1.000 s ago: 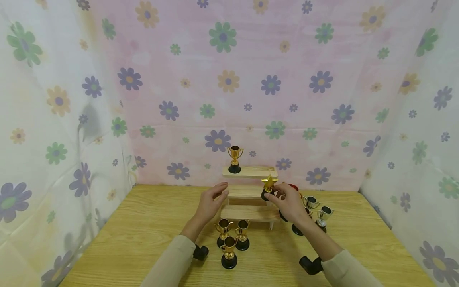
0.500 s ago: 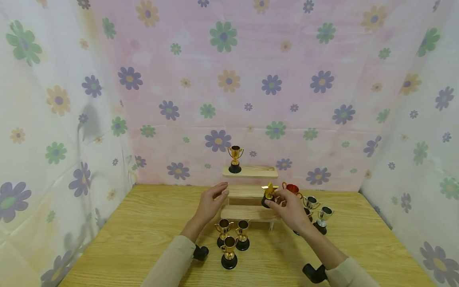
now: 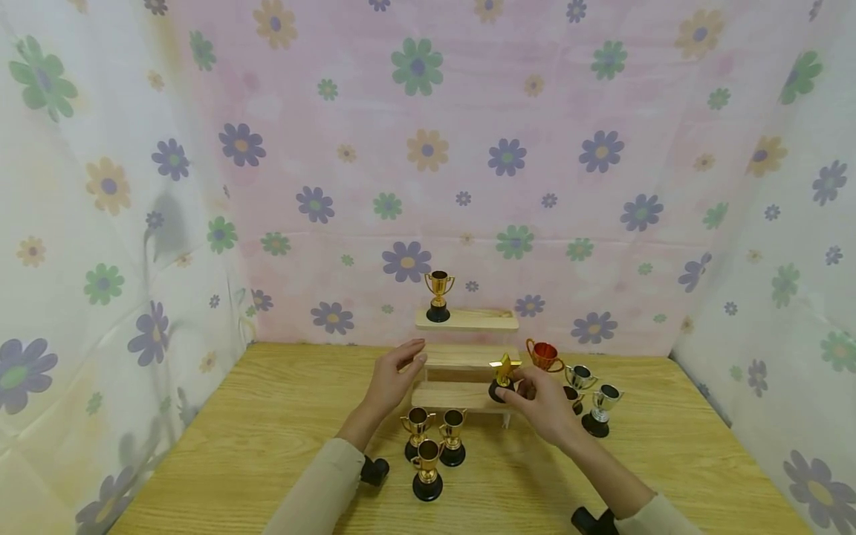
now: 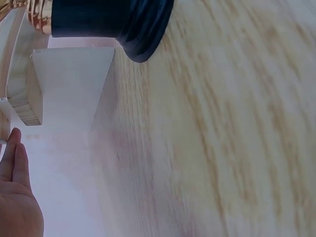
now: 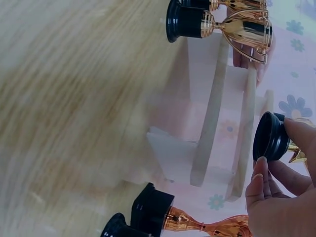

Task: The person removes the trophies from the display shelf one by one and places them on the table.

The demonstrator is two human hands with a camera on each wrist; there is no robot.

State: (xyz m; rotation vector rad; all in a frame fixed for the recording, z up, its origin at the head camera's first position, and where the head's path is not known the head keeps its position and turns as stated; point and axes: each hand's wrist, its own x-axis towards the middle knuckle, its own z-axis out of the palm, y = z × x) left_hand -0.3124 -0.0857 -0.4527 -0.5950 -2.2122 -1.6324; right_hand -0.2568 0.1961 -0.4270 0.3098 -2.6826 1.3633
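My right hand [image 3: 547, 407] pinches a gold star trophy [image 3: 504, 377] by its black base, thumb on one side and fingers on the other. The trophy is upright in front of the right end of the wooden three-step stand [image 3: 444, 397], near its lowest step. In the right wrist view the black base [image 5: 269, 137] shows its underside, apart from the steps. My left hand [image 3: 393, 380] is beside the stand's left end with extended fingers, holding nothing; whether it touches a step I cannot tell. One gold cup trophy [image 3: 438, 296] stands on the top step, at the left.
Several gold cup trophies [image 3: 427, 469] stand on the table in front of the stand. To its right are a red cup trophy [image 3: 545, 355] and silver cup trophies [image 3: 605, 407], partly behind my right hand. Flowered cloth [image 3: 428, 200] hangs behind the wooden table [image 3: 287, 431].
My right hand has lowered the star trophy from about the middle step's height to the lowest step's, uncovering the red cup. My left hand has stayed still.
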